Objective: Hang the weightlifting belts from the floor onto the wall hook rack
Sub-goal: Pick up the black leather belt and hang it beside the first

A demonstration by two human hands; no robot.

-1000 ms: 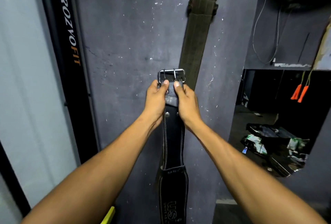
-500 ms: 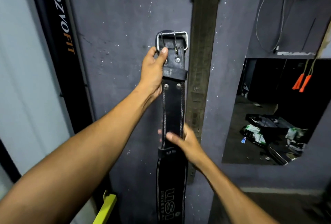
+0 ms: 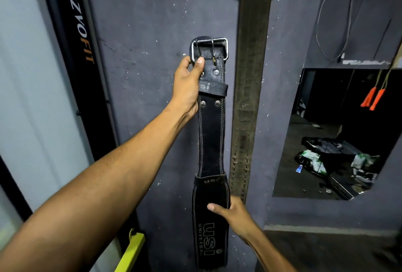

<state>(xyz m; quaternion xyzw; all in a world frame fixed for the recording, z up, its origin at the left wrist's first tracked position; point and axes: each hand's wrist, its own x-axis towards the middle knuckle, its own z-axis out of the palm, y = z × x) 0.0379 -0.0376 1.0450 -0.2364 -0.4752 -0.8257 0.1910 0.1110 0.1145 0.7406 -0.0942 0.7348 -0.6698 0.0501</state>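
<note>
A black leather weightlifting belt with white stitching and a metal buckle hangs straight down in front of the grey wall. My left hand grips its top end just under the buckle, thumb on the front. My right hand holds the wide lower part from the right edge, thumb across the face above the printed logo. An olive-brown belt hangs on the wall just right of the black one. The hook rack is out of view above.
A black banner with lettering stands at the left beside a pale panel. A yellow bar pokes up at the bottom. To the right, a dark opening shows clutter on a floor, with orange-handled ropes and a cable above.
My right hand left the buckle end and slid down the belt to its wide lower part. My left hand lifted the buckle end higher. The view tilted down, losing the rack.
</note>
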